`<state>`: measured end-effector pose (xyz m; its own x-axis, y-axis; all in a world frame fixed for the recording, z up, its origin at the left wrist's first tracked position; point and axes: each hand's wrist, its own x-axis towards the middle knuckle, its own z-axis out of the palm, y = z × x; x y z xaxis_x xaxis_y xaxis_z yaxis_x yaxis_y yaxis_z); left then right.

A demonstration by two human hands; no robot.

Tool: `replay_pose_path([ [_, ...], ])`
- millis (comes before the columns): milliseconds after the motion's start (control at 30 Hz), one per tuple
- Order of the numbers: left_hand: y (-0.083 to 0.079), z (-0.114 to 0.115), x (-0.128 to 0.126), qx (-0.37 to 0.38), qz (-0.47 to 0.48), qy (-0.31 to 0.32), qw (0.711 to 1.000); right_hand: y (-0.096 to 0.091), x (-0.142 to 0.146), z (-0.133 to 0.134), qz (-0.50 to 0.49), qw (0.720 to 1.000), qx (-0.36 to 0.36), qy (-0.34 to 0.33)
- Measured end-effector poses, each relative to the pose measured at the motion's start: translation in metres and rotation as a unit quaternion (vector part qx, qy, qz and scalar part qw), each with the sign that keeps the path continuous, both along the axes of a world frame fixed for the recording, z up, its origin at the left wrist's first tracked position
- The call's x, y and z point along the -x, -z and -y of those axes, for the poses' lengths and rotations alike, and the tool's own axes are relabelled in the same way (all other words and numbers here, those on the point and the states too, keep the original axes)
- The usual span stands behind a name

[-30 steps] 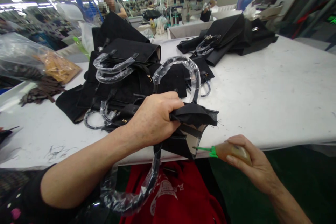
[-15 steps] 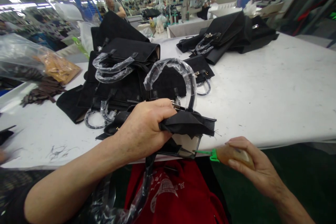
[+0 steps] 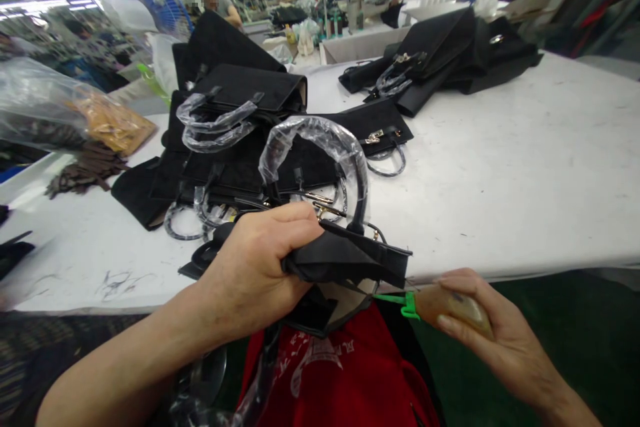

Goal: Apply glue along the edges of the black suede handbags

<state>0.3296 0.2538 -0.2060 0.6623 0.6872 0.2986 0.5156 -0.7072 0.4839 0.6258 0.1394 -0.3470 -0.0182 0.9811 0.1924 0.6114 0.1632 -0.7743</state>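
My left hand (image 3: 265, 267) is closed around the folded black edge of a handbag (image 3: 350, 255) at the table's front edge. One plastic-wrapped handle (image 3: 320, 130) of this bag arches up behind my hand; another wrapped handle (image 3: 260, 373) hangs down below. Beige lining shows in the bag's opening. In my right hand (image 3: 505, 340) is a squeeze bottle (image 3: 453, 310) with amber contents and a green nozzle (image 3: 393, 298). The bottle lies nearly level, its nozzle tip at the right side of the bag's opening. Whether the tip touches the lining I cannot tell.
Several black handbags (image 3: 235, 90) are piled behind my left hand, and more black bags (image 3: 440, 67) lie at the back right of the white table (image 3: 525, 180). Brown strips (image 3: 85, 170) and a plastic bag (image 3: 45, 107) sit at left. A person (image 3: 213, 0) stands in the background.
My left hand has shifted slightly left and down with the handbag, whose opening now shows lower. My right hand has moved slightly right and down, still holding the squeeze bottle.
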Motion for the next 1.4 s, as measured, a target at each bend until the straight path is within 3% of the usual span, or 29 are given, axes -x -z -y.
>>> replay_pose_path([
  [200,0.001,0.008,0.004,0.018,0.009,0.008,1.0,0.006,0.0,0.004,0.02,0.999,-0.035,0.008],
  [333,0.001,0.012,0.006,0.033,0.003,0.01,0.999,0.005,-0.001,0.005,0.027,0.996,-0.072,0.052],
  [467,0.0,0.013,0.006,0.047,0.001,0.005,0.999,0.005,0.002,0.005,0.01,1.0,-0.023,0.002],
  [633,-0.001,0.013,0.005,0.053,-0.008,-0.003,0.999,0.006,0.005,0.009,0.011,0.997,-0.045,0.064],
  [767,0.0,0.015,0.006,0.052,-0.009,0.003,0.999,0.004,0.009,0.011,-0.003,1.0,-0.023,0.011],
  [933,0.001,0.019,0.01,0.051,-0.025,0.005,0.998,-0.002,0.012,0.011,0.006,0.998,-0.041,0.053],
  [1067,0.001,0.019,0.012,0.047,-0.029,0.005,0.998,-0.008,0.015,0.008,-0.005,1.0,-0.003,0.004],
  [1267,0.004,0.02,0.011,0.042,-0.019,0.005,0.999,-0.011,0.019,0.01,-0.011,0.994,-0.032,0.106],
  [1400,0.006,0.021,0.011,0.035,-0.014,0.005,0.999,-0.015,0.025,0.014,-0.023,0.997,-0.009,0.074],
])
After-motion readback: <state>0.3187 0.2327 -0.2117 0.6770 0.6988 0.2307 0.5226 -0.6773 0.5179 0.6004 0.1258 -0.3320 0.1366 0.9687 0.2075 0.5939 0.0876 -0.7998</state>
